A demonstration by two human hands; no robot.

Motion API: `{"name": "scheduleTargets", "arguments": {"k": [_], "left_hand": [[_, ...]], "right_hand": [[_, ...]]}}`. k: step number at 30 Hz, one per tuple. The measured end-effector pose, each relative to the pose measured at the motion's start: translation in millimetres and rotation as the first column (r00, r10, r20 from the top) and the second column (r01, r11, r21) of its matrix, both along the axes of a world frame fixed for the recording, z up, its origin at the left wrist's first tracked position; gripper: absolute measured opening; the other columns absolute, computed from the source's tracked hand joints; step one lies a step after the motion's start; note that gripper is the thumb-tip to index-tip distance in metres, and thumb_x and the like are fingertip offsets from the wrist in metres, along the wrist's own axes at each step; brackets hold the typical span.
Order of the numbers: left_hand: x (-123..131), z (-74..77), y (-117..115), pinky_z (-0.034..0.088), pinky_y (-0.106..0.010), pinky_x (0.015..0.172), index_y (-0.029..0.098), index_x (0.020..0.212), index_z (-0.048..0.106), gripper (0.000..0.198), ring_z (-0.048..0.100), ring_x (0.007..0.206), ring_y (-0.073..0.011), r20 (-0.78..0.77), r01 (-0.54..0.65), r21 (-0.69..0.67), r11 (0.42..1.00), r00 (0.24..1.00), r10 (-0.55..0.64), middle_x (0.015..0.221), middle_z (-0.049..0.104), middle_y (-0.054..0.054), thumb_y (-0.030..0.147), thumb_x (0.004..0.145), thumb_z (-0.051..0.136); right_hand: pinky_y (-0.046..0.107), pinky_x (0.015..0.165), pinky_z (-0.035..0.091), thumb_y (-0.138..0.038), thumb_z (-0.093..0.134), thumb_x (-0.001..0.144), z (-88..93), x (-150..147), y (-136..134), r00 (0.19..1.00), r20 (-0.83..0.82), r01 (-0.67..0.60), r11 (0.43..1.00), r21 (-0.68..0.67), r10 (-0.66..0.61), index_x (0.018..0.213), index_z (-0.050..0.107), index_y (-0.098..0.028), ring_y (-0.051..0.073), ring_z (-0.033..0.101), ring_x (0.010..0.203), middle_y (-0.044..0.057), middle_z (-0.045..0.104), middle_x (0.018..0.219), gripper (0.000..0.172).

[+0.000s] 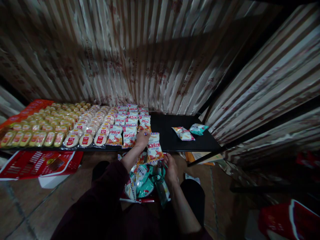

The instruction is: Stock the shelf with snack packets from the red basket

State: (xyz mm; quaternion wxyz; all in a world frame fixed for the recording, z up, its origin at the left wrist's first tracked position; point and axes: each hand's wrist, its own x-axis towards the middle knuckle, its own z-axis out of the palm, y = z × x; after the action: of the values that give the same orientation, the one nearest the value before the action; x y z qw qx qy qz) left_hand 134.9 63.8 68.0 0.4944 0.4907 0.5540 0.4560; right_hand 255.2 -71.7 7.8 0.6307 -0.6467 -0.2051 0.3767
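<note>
A white and orange snack bag (pixel 155 150) with striped ends is held between my hands at the shelf's front edge. My left hand (pixel 142 140) is closed at its upper left corner, close to another snack bag (pixel 144 123) in the row behind. At the lower right corner, the fingers of my right hand (pixel 171 168) pinch the same bag. Below, between my knees, a container of loose green and white snack bags (pixel 145 181) is partly hidden by my arms. Matching bags (pixel 130 135) stand in rows on the black shelf (pixel 165 128), left of my left hand.
Round wrapped cakes (pixel 87 140) and yellow packaged cakes (pixel 37 137) fill the shelf's left side. Two loose bags, one white and orange (pixel 183 133) and one green (pixel 198 129), lie to the right. A red printed box (pixel 42 163) is below left; dark metal bars (pixel 205 158) frame the right.
</note>
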Motion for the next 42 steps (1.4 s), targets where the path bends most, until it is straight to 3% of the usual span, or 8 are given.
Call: {"name": "scheduleTargets", "arguments": {"k": [4,12,14,19,22,29,35,42], "left_hand": [[-7,3.4,-9,0.044,-0.023,0.063,0.019,0.065,0.065,0.006,0.058,0.063,-0.0139,-0.027,0.091,0.000,0.996,0.995,-0.091,0.060,0.058,0.003,0.014,0.070,0.066],[-8,2.3,-17,0.045,-0.024,0.069,0.017,0.067,0.066,0.006,0.059,0.068,-0.0138,0.005,0.146,-0.045,0.988,0.989,-0.146,0.065,0.062,0.001,0.016,0.073,0.064],[-8,1.0,-16,0.045,-0.025,0.073,0.017,0.073,0.067,0.001,0.061,0.074,-0.0147,0.031,0.146,-0.058,0.988,0.989,-0.144,0.074,0.066,-0.001,0.018,0.072,0.067],[-7,-9.7,-30,0.048,-0.028,0.076,0.018,0.120,0.055,0.051,0.065,0.088,-0.0188,0.139,0.125,-0.141,0.982,0.985,-0.105,0.106,0.067,-0.011,0.042,0.077,0.066],[-4,-20.3,-46,0.049,-0.030,0.075,0.016,0.122,0.054,0.065,0.066,0.089,-0.0222,0.193,0.143,-0.180,0.973,0.975,-0.107,0.109,0.067,-0.015,0.043,0.068,0.076],[4,-34.2,-63,0.049,-0.027,0.072,0.017,0.089,0.066,0.024,0.065,0.079,-0.0182,0.269,0.098,-0.114,0.989,0.961,-0.064,0.086,0.070,-0.006,0.033,0.072,0.071],[2,-33.6,-63,0.050,-0.026,0.066,0.016,0.081,0.067,0.018,0.063,0.070,-0.0168,0.285,0.080,-0.084,0.993,0.957,-0.052,0.074,0.069,-0.003,0.033,0.077,0.065],[-1,-27.6,-65,0.051,-0.034,0.080,0.016,0.117,0.058,0.036,0.065,0.085,-0.0202,0.193,0.002,-0.049,0.999,0.981,0.007,0.095,0.069,-0.009,0.024,0.081,0.059]], "right_hand": [[0.030,0.074,0.056,-0.056,0.057,0.073,27.1,7,14,0.994,0.054,-0.096,0.995,-0.037,0.098,0.109,0.062,-0.021,0.023,0.066,0.102,0.008,0.068,0.114,0.050],[0.032,0.064,0.055,-0.048,0.080,0.059,43.2,-10,18,0.843,-0.297,-0.448,0.891,0.075,0.448,0.102,0.065,-0.019,0.025,0.070,0.080,0.005,0.074,0.087,0.054],[0.032,0.064,0.055,-0.045,0.083,0.055,39.3,-12,15,0.850,-0.315,-0.416,0.905,0.090,0.422,0.095,0.067,-0.019,0.025,0.070,0.078,0.004,0.074,0.082,0.051],[0.033,0.066,0.056,-0.046,0.082,0.057,32.8,-15,15,0.897,-0.341,-0.252,0.959,0.127,0.281,0.087,0.067,-0.020,0.024,0.071,0.076,0.002,0.074,0.075,0.043],[0.032,0.065,0.056,-0.044,0.081,0.057,31.7,-15,17,0.910,-0.324,-0.226,0.965,0.133,0.258,0.087,0.067,-0.021,0.024,0.071,0.077,0.002,0.075,0.077,0.040],[0.034,0.068,0.056,-0.044,0.081,0.057,34.7,-19,18,0.914,-0.325,-0.210,0.968,0.135,0.243,0.088,0.066,-0.020,0.025,0.071,0.079,0.002,0.075,0.079,0.042],[0.035,0.074,0.056,-0.046,0.075,0.066,41.9,-16,13,0.888,-0.314,-0.297,0.941,0.165,0.335,0.097,0.065,-0.022,0.025,0.069,0.089,0.003,0.074,0.090,0.041],[0.036,0.077,0.056,-0.039,0.078,0.064,44.5,-25,11,0.878,-0.290,-0.311,0.914,0.260,0.381,0.110,0.062,-0.024,0.025,0.068,0.093,0.004,0.073,0.100,0.051]]}}
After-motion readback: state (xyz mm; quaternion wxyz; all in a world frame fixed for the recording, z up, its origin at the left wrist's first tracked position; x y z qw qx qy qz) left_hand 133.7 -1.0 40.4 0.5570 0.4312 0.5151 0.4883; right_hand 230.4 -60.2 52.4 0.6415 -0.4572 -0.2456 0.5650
